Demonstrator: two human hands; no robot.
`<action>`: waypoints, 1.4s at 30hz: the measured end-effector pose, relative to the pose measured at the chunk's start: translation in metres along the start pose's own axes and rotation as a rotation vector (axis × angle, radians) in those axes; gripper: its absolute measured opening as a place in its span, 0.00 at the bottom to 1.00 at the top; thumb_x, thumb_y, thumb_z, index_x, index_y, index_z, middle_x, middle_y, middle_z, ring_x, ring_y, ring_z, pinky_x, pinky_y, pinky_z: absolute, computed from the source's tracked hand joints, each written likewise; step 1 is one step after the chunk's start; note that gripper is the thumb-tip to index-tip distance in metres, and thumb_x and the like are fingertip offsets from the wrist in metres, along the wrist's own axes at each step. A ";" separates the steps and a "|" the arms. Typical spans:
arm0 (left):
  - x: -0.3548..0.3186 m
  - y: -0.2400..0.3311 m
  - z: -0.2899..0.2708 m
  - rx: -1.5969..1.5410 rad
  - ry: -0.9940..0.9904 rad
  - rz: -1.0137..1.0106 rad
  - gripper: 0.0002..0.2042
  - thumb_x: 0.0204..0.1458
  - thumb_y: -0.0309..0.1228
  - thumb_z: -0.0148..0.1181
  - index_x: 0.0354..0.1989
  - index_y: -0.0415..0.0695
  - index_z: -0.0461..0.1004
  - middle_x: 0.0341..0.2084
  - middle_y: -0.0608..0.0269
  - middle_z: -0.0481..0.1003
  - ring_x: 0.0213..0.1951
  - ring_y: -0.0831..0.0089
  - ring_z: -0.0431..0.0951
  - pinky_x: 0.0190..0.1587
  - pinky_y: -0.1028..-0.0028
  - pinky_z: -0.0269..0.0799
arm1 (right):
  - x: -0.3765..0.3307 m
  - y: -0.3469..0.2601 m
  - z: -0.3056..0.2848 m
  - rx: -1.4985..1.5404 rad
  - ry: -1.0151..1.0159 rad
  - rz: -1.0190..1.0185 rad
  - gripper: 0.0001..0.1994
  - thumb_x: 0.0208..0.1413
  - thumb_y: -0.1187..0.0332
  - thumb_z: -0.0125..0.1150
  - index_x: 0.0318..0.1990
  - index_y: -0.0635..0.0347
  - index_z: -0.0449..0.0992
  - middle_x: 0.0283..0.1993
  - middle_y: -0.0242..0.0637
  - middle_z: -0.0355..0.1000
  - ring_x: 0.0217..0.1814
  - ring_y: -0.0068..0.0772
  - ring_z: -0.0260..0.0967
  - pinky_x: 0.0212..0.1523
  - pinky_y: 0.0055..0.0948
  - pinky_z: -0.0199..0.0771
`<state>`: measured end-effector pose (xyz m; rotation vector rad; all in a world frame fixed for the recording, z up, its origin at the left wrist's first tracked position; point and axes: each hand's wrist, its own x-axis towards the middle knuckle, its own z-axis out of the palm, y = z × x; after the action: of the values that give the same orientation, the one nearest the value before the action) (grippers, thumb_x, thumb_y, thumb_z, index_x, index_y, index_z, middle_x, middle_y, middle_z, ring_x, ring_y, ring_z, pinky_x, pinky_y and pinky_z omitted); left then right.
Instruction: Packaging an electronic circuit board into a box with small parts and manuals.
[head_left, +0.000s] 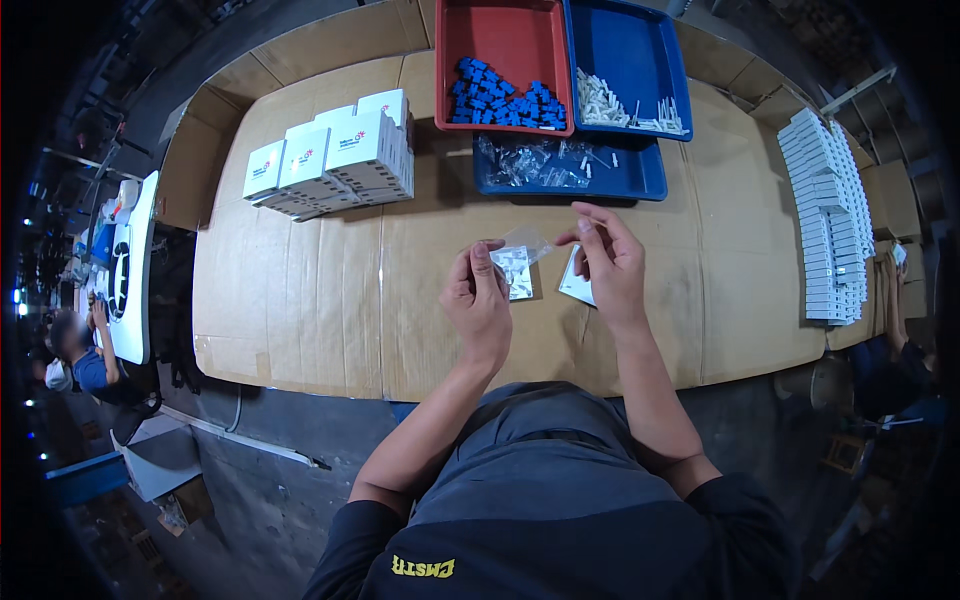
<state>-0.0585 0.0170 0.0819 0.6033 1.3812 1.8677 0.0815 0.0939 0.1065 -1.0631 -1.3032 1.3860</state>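
My left hand (480, 295) pinches a small clear plastic bag (527, 246) between thumb and fingers. Close to the bag's other side is my right hand (610, 255), its fingers apart and bent; whether a fingertip touches the film I cannot tell. Under the bag, on the cardboard, lies a small white box or tray (518, 282) with light parts, partly hidden by the bag and my left hand. A flat white piece (576, 284), like a box or lid, lies beside it, partly behind my right hand.
Stacked white boxes (340, 155) stand at left, and a long stack of white cases (825, 220) at right. At the back are a red tray (500, 35) with blue parts, a blue tray (620, 40) with white pieces, and a lower blue tray (640, 175) with clear bags. People work at both sides.
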 end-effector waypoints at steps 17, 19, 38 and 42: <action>0.000 0.009 -0.014 -0.097 -0.280 -0.167 0.13 0.72 0.35 0.53 0.46 0.36 0.76 0.29 0.67 0.75 0.23 0.86 0.68 0.25 0.82 0.65 | -0.001 -0.002 0.005 0.139 -0.072 0.064 0.08 0.68 0.69 0.61 0.43 0.66 0.81 0.31 0.34 0.79 0.21 0.14 0.65 0.21 0.16 0.61; -0.005 0.006 -0.011 -0.029 -0.319 -0.120 0.11 0.71 0.32 0.52 0.46 0.35 0.76 0.34 0.62 0.77 0.25 0.81 0.72 0.28 0.79 0.68 | -0.002 -0.002 0.007 0.127 -0.063 0.073 0.08 0.69 0.69 0.61 0.43 0.67 0.81 0.30 0.34 0.78 0.21 0.15 0.64 0.22 0.16 0.61; -0.003 0.001 -0.016 0.117 -0.200 -0.038 0.05 0.63 0.27 0.64 0.43 0.38 0.79 0.30 0.71 0.78 0.30 0.88 0.74 0.32 0.83 0.69 | -0.019 -0.005 0.019 -0.284 -0.264 -0.295 0.10 0.64 0.78 0.62 0.51 0.67 0.79 0.48 0.40 0.78 0.46 0.25 0.76 0.46 0.24 0.76; -0.005 0.004 -0.015 0.178 -0.216 0.016 0.05 0.64 0.26 0.63 0.44 0.38 0.79 0.30 0.70 0.78 0.30 0.87 0.74 0.32 0.82 0.70 | -0.023 0.002 0.021 -0.005 -0.310 -0.028 0.11 0.66 0.75 0.62 0.53 0.69 0.78 0.48 0.38 0.79 0.47 0.24 0.77 0.49 0.22 0.77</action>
<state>-0.0676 0.0034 0.0810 0.8814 1.4094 1.6476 0.0652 0.0676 0.1060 -0.8518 -1.5365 1.5712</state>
